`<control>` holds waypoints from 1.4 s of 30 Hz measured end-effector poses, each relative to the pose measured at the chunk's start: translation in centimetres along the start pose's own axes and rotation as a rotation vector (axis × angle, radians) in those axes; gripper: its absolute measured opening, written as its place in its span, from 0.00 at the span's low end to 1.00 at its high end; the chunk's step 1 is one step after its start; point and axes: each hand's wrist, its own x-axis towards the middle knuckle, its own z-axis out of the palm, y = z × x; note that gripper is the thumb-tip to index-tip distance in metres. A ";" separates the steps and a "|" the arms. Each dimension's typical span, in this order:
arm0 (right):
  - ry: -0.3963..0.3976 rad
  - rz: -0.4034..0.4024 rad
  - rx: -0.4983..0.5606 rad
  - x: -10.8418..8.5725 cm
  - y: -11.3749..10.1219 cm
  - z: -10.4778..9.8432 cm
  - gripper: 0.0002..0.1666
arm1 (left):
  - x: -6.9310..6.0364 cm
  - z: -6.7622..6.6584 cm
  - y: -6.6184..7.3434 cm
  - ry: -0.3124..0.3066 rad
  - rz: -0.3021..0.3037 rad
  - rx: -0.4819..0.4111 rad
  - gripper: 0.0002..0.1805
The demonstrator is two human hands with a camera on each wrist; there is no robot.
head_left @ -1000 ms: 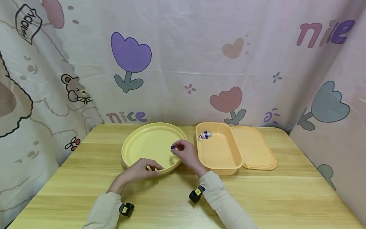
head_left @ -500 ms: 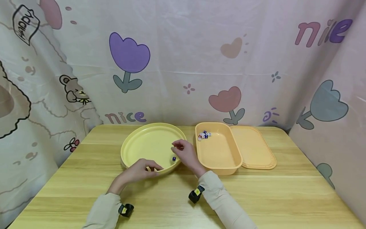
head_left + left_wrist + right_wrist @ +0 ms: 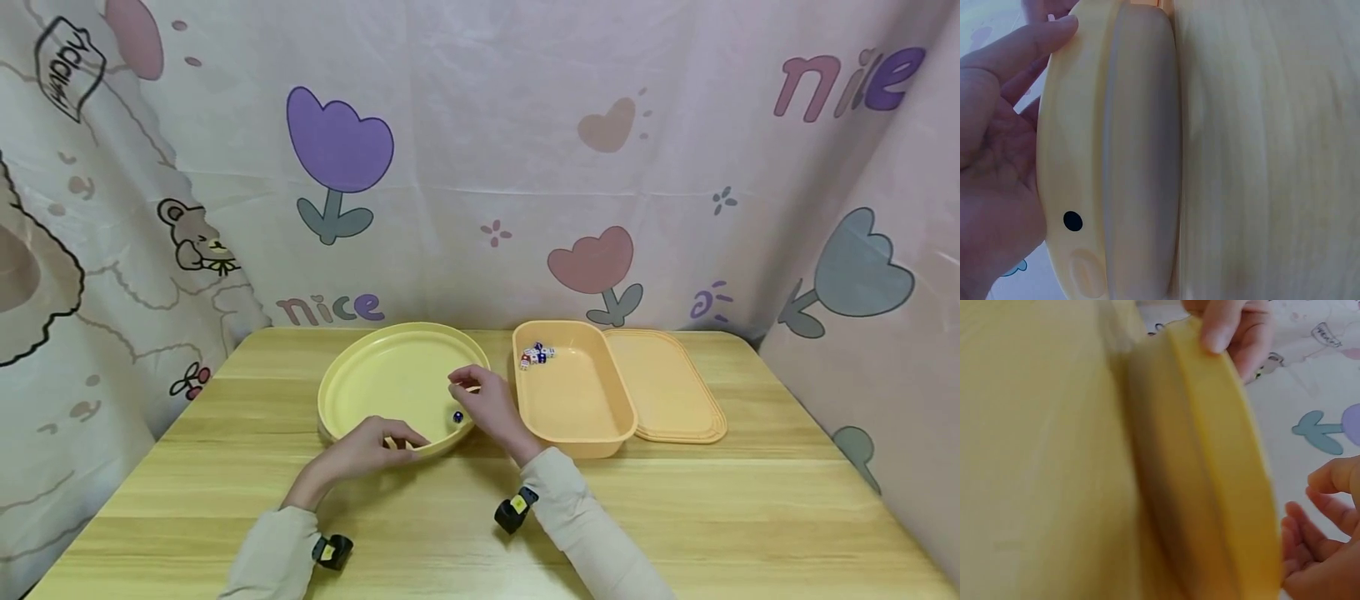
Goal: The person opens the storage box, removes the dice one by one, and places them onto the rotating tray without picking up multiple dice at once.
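A: Where is the dark blue die [image 3: 458, 417]?

B: Inside the round yellow tray [image 3: 397, 379], close to its right near rim and touching neither hand. It is too small for me to read the face or tell whether it sits quite flat

A: And the right hand [image 3: 491, 404]?

B: It hangs over the right side of the tray, fingers loosely bent, thumb and forefinger a little apart with nothing between them

A: What about the left hand [image 3: 367, 446]?

B: That one grips the tray's near rim, thumb against the outer wall and fingers reaching over the edge; exactly where they press inside is partly hidden

A: Which step would you call this?

B: I'd judge it the moment of letting a die lie in the tray: the tray is steadied, the die is down, the right hand is free above it

A: So what does the next move call for?

B: If that die is wanted, a small lowering towards the near side and a narrow pinch, since it could roll. If another is wanted, a reach rightwards to the clustered dice [image 3: 536, 356] in the far left corner of the orange rectangular box [image 3: 577, 408]
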 end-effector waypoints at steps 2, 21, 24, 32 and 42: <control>-0.021 0.001 -0.024 0.1 -0.7 -0.4 0.09 | 0.0 0.1 -0.1 -0.002 0.006 0.002 0.10; 0.036 0.158 -0.127 8.0 -0.7 -11.9 0.16 | -0.1 0.1 0.0 -0.006 0.002 -0.006 0.10; 0.033 0.202 -0.126 8.4 1.4 -12.7 0.17 | -0.1 0.2 0.0 -0.001 0.004 -0.003 0.10; 0.072 0.302 -0.038 8.4 6.1 -13.8 0.17 | -0.1 0.2 0.1 -0.004 -0.009 0.008 0.10; 0.021 0.174 0.011 10.2 18.0 -13.6 0.18 | -0.2 0.2 0.0 -0.002 -0.015 0.002 0.09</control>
